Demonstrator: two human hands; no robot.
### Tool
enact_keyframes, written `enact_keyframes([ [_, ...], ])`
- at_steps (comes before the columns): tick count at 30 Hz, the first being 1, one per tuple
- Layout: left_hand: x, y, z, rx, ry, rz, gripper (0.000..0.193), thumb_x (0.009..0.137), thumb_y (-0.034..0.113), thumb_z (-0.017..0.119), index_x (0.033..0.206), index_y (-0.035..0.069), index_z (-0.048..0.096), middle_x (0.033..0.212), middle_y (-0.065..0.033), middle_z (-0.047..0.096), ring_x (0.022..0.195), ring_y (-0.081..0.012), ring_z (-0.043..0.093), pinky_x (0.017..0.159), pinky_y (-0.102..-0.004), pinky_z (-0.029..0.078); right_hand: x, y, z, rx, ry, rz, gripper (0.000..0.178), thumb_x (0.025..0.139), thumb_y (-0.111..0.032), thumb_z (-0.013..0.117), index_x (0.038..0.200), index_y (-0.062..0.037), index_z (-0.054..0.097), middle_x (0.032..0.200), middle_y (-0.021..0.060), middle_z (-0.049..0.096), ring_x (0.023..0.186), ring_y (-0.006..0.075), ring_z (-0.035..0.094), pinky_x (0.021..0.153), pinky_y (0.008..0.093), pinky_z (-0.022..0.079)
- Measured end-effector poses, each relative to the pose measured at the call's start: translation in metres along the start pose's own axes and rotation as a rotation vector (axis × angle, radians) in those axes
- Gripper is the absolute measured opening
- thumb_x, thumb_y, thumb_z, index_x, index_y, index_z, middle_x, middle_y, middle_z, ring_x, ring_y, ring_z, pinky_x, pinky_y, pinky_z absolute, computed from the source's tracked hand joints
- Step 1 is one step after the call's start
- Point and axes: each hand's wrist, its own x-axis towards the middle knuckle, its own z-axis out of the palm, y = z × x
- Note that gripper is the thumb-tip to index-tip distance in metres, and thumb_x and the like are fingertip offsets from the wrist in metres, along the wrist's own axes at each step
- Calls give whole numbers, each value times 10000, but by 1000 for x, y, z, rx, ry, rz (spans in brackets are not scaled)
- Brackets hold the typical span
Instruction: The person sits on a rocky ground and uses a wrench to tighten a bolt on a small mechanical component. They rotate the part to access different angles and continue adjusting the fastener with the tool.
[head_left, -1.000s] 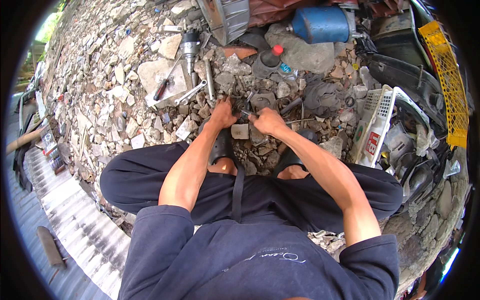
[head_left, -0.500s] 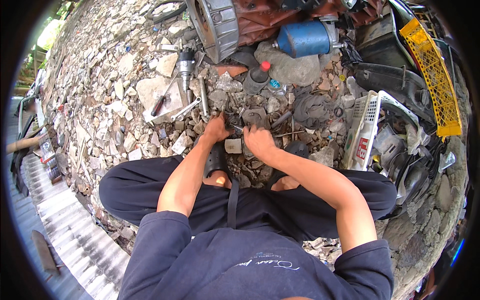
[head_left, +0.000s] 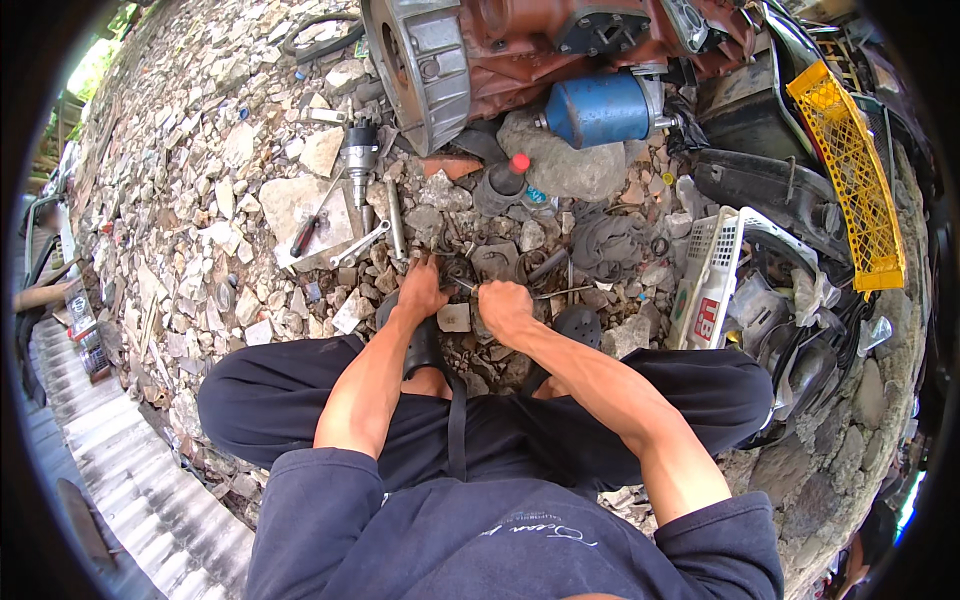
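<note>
My left hand is closed at the left side of a dark, greasy metal part low on the stones. My right hand makes a fist around a thin metal tool, whose bright shaft points toward that part; its grip is hidden in my fingers. Just beyond the hands lie a combination spanner, a metal tube and a screwdriver on a flat stone. A slim rod shows to the right of my right fist.
A large red-brown gearbox housing and a blue cylinder stand at the far side. A distributor-like part and a red-capped bottle lie nearer. A white crate and yellow grating are at right.
The view has tilted, so the scene sits lower in the picture. My right fist has dropped slightly and turned at the wrist; both hands remain at the dark metal part.
</note>
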Motion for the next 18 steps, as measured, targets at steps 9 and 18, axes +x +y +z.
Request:
enact_keyframes([
  [9, 2, -4, 9, 33, 29, -38, 890, 750, 384, 779, 1410, -43, 362, 1459, -221, 397, 1370, -412, 342, 1066, -582, 363, 2, 4, -5, 224, -155, 96, 168, 815, -58, 617, 925, 27, 711, 1003, 214, 699, 948, 354, 691, 761, 431, 579],
  [18, -10, 15, -12, 57, 57, -25, 765, 737, 362, 786, 1308, -48, 484, 1401, -261, 446, 1350, -426, 360, 1129, -463, 317, 11, 9, -7, 378, -303, 165, 195, 823, -74, 612, 941, 59, 692, 1048, 252, 671, 957, 389, 668, 757, 462, 564],
])
